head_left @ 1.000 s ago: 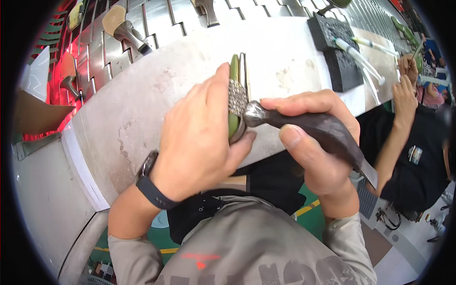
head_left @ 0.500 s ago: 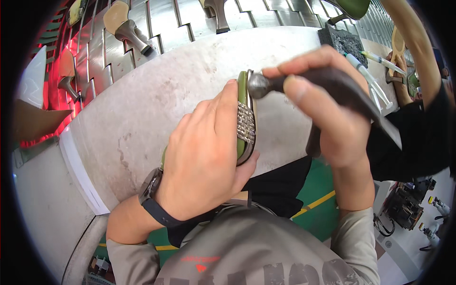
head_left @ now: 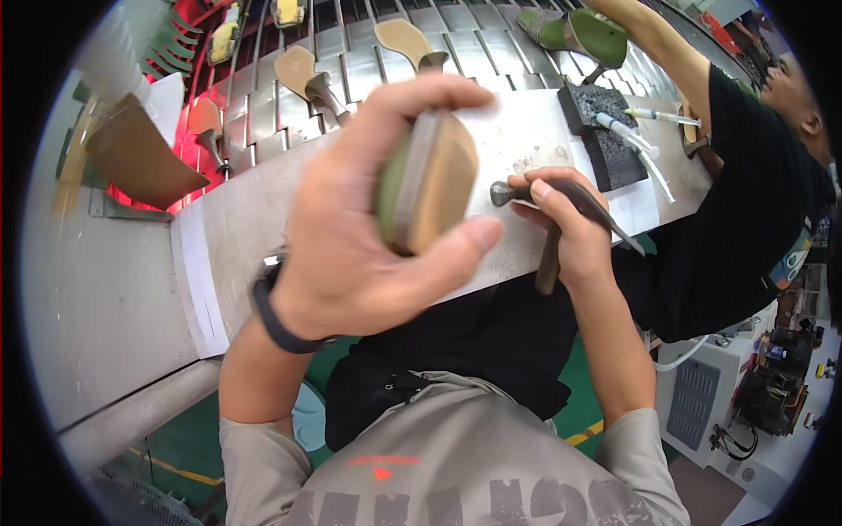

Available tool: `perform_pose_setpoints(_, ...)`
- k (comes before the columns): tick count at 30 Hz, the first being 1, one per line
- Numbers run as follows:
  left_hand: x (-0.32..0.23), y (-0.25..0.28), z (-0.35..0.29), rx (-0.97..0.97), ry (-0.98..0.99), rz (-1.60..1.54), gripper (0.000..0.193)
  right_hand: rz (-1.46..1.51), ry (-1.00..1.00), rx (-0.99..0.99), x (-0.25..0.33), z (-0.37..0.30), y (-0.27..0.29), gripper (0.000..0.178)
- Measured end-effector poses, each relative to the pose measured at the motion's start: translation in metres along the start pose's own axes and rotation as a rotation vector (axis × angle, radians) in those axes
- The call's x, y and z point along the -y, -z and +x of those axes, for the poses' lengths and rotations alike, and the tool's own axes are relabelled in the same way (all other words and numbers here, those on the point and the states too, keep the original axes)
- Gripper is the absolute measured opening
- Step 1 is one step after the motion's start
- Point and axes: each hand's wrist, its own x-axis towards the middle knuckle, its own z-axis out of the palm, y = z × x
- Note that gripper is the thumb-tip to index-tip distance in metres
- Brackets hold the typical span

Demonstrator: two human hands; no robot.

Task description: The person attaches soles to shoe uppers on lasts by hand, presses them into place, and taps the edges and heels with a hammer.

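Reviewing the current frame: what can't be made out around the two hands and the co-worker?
All in the head view:
Green-and-tan shoe: its upper is mostly hidden by the left hand; both are blurred.
Dark hammer with a rounded face: where handle meets head is covered by the right hand.
Black-banded wristwatch: its dial is turned away.
Co-worker's raised bare forearm: its hand is cut off by the top edge.

Grey printed shirt (head_left: 491, 447), short sleeves (head_left: 261, 456), black wristband (head_left: 277, 322)
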Motion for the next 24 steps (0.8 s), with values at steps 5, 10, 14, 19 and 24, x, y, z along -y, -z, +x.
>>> perform_pose_setpoints(5, -0.003, -0.036, -0.007, -0.065, -0.098, 0.059, 0.057, -0.031, 0.729, 0.099, 0.073, -0.059, -0.017, 0.030)
perform_pose_setpoints(10, -0.009, -0.059, -0.008, -0.264, -0.062, 0.013, 0.059, -0.372, 0.712, 0.443, 0.104, -0.078, -0.026, 0.040)
perform_pose_setpoints(14, -0.007, -0.062, -0.019, -0.241, -0.025, 0.030, 0.063, -0.201, 0.533, 0.274, 0.105, -0.077, -0.032, 0.045)
perform_pose_setpoints(19, -0.002, -0.059, -0.030, -0.188, -0.212, 0.144, 0.061, -0.263, 0.490, 0.225, 0.126, -0.072, -0.035, 0.046)
perform_pose_setpoints(24, -0.002, -0.073, -0.056, -0.315, -0.298, 0.107, 0.076, -0.193, 0.202, 0.298, 0.142, -0.078, -0.039, 0.044)
